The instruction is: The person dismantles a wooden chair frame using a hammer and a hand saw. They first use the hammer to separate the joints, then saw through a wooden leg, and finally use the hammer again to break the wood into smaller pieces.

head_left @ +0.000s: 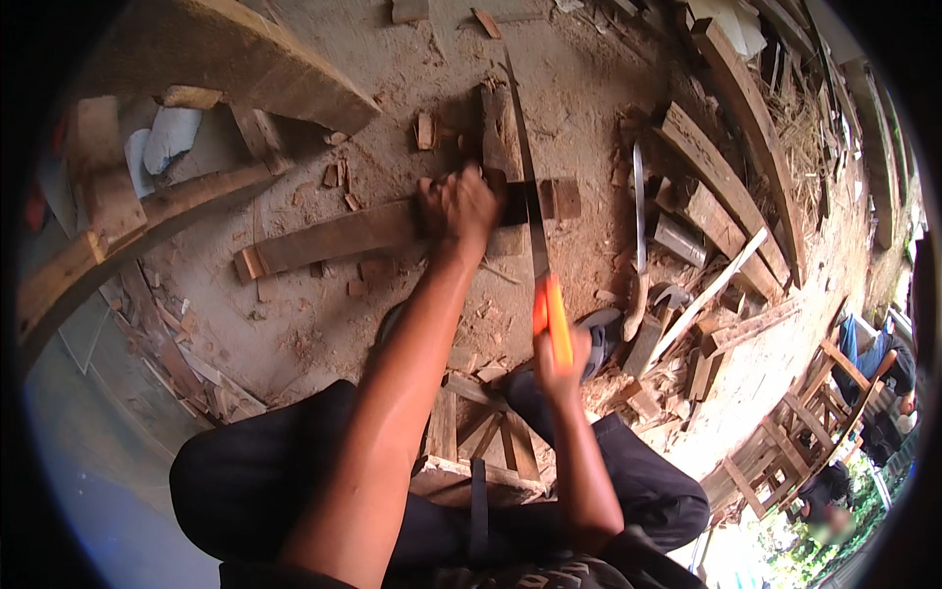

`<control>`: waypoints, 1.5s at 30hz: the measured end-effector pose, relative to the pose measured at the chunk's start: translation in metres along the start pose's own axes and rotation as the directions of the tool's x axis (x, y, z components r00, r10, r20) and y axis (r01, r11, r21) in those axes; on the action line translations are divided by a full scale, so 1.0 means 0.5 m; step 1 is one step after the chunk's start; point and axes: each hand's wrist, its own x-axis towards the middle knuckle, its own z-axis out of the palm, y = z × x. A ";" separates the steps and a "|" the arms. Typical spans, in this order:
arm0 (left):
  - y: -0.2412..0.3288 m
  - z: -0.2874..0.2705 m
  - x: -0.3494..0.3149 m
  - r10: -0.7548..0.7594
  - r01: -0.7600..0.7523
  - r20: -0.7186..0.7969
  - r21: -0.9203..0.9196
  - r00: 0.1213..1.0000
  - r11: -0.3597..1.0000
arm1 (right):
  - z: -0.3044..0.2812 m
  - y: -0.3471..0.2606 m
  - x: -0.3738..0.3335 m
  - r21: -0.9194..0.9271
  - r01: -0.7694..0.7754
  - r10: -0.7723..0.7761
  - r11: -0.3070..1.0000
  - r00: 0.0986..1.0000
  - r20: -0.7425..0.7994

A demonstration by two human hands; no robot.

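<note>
My right hand [562, 351] is closed around the orange handle of a hand saw [531, 187], whose long thin blade points away from me. The blade crosses a brown wooden plank [339, 239] near its right end. Curled over that plank, just left of the blade, my left hand [459, 203] presses it down. Beneath the plank, a wooden block [494, 128] lies roughly crosswise. A dark patch covers the plank by the blade, and I cannot tell whether it is shadow.
Large curved timbers [216, 59] stand at the left. On the right lie a long blade with a wooden handle [636, 294], a hammer-like metal head [672, 296] and stacked beams [726, 182]. Offcuts and sawdust litter the ground. Other people [878, 363] are at the far right.
</note>
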 end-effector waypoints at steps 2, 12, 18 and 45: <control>-0.035 0.038 -0.021 0.086 -0.074 -0.159 0.081 0.984 0.994 | 0.033 -0.047 0.103 0.276 -0.158 0.163 0.948 0.987 0.003; -0.036 0.046 -0.002 0.085 -0.061 -0.232 0.111 0.969 0.992 | 0.018 -0.025 0.045 0.203 -0.147 0.141 0.968 0.989 0.045; 0.021 -0.009 0.001 0.012 -0.011 -0.038 0.013 0.999 1.000 | -0.008 0.025 -0.109 0.001 0.031 -0.031 1.000 0.999 0.009; -0.001 0.011 -0.002 0.010 -0.012 -0.101 -0.012 0.995 1.000 | 0.033 0.010 0.033 0.043 0.035 -0.031 0.998 0.996 -0.083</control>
